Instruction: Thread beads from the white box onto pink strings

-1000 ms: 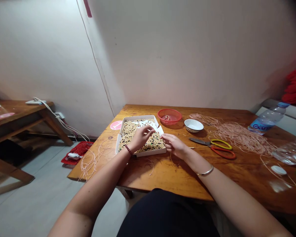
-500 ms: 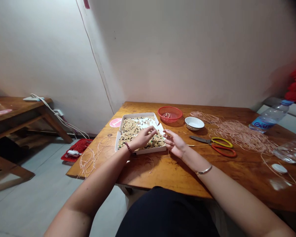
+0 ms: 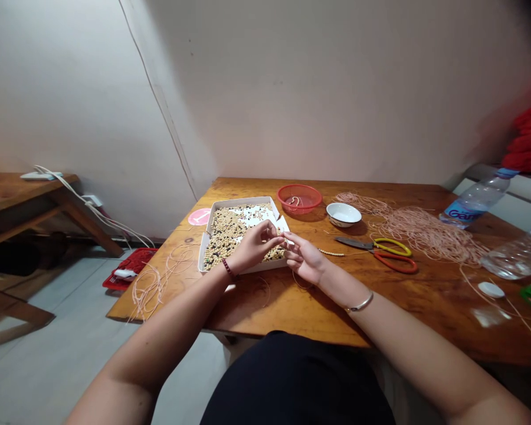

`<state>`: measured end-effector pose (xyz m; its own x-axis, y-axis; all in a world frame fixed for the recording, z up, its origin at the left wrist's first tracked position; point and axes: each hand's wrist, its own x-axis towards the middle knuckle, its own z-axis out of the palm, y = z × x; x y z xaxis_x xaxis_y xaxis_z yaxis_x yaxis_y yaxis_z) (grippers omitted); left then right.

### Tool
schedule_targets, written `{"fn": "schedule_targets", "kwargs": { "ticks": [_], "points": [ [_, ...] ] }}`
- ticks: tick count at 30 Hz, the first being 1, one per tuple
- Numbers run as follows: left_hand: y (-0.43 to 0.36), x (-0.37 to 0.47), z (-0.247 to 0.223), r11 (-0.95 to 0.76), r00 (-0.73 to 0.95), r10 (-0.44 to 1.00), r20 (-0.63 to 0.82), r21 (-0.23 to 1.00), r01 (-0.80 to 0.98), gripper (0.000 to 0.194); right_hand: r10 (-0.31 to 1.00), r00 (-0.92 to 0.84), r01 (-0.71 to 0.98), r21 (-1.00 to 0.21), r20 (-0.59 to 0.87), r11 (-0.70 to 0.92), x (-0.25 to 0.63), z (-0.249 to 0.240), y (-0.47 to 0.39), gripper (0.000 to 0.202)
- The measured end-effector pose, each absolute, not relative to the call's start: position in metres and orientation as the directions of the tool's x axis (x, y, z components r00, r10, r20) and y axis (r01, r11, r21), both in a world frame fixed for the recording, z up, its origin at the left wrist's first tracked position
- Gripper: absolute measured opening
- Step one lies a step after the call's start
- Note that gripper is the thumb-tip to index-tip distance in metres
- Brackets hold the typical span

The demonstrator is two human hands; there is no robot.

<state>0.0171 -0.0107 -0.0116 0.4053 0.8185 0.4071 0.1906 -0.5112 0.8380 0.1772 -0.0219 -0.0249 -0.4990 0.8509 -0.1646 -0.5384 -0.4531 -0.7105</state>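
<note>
My left hand (image 3: 257,243) is over the near right part of a white box (image 3: 236,273) of small cream, black and green beads (image 3: 223,227). Its thumb and forefinger are pinched together; what sits between them is too small to make out. Fingertip to fingertip with it, my right hand (image 3: 307,260) pinches a thin cord at the box's right edge. A loop of that cord (image 3: 301,285) hangs below the palm. To the right of the wrist, a strung row of cream beads (image 3: 331,253) lies on the table.
Behind the box stand a red basket (image 3: 299,199) and a white bowl (image 3: 344,215). Scissors (image 3: 380,250), a heap of pink cord (image 3: 425,233) and plastic bottles (image 3: 475,198) lie or stand to the right. Loose cord (image 3: 148,289) hangs at the table's left edge.
My two hands have come together, fingertips now meeting at the box's right edge. The left hand has lifted slightly from the beads. The whole view has shifted a little.
</note>
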Motion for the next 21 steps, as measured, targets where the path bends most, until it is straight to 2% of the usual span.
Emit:
{"fn": "schedule_targets", "kwargs": {
  "ticks": [6, 21],
  "points": [
    [-0.0105, 0.0178, -0.0162, -0.527, 0.480, 0.782, 0.397, 0.833, 0.170, 0.020, 0.846, -0.498, -0.546, -0.690, -0.188, -0.475, 0.1764, -0.0232, -0.0222, 0.021],
    [-0.0097, 0.0180, -0.0205, -0.567, 0.429, 0.806, 0.408, 0.740, 0.361, 0.017, 0.833, -0.504, -0.574, -0.631, -0.229, -0.522, 0.1760, -0.0230, -0.0212, 0.015]
  ]
}}
